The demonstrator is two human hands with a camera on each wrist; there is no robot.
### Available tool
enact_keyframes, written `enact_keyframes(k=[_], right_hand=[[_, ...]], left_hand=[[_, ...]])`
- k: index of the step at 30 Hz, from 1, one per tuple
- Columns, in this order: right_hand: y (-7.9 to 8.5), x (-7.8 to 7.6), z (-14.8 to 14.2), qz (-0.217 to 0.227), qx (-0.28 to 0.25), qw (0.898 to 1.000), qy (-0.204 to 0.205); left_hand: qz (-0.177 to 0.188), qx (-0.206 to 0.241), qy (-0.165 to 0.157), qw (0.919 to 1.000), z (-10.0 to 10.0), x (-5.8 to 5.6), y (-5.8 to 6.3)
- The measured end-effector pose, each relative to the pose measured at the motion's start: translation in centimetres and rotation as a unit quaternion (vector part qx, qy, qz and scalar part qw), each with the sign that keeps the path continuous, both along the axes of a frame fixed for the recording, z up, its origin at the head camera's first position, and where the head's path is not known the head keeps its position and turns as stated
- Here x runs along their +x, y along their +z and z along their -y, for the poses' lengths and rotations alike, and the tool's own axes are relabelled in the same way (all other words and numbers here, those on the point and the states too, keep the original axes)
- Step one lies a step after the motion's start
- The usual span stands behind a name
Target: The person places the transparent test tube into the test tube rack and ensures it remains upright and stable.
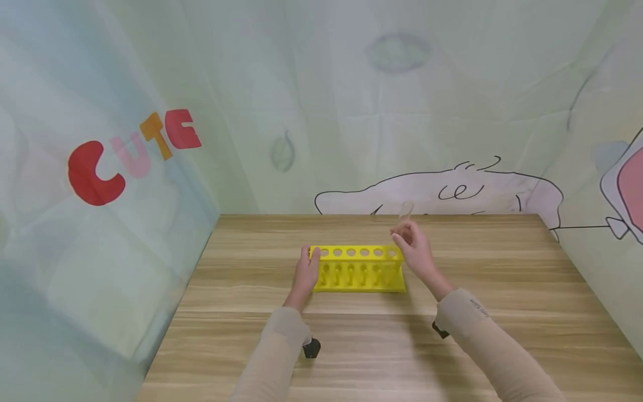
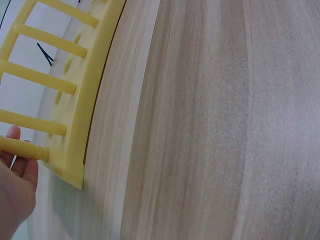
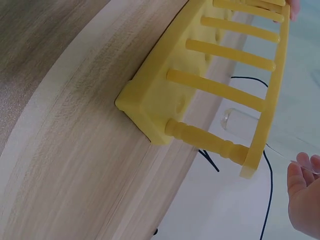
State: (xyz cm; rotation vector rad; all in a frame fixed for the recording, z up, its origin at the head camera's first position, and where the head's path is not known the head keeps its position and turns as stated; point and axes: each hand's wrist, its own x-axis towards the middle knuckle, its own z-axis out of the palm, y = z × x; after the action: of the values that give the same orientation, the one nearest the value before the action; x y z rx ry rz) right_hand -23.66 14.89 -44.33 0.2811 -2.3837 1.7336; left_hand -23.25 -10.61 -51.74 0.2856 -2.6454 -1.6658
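A yellow test tube rack (image 1: pixel 359 288) stands on the wooden table, a row of round holes along its top bar. My left hand (image 1: pixel 306 271) grips the rack's left end; in the left wrist view, its fingers (image 2: pixel 29 171) are by the end post. At the opposite end, my right hand (image 1: pixel 414 246) pinches a clear test tube (image 1: pixel 406 211), whose upper part sticks up past the fingers. The right wrist view has the tube's rounded bottom (image 3: pixel 230 120) below the top bar and above the base, near the right end post.
The wood-grain table (image 1: pixel 361 335) reaches back to a printed cloth backdrop (image 1: pixel 321 111) with a cartoon outline and coloured letters. Cloth also hangs on the left and right sides. Dark straps with small black blocks sit at both wrists.
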Motion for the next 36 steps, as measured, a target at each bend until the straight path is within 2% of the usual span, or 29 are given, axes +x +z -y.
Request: enact_keyframes(k=[23, 36], right_hand=[[-0.5, 0.14, 0.27, 0.072, 0.021, 0.997, -0.016], [-1.03, 0.23, 0.38, 0.063, 0.028, 0.997, -0.02]], left_hand=[[0.013, -0.001, 0.001, 0.9999, -0.08, -0.2, 0.0], [0.023, 0.009, 0.001, 0.9997, -0.06, -0.3, -0.1]])
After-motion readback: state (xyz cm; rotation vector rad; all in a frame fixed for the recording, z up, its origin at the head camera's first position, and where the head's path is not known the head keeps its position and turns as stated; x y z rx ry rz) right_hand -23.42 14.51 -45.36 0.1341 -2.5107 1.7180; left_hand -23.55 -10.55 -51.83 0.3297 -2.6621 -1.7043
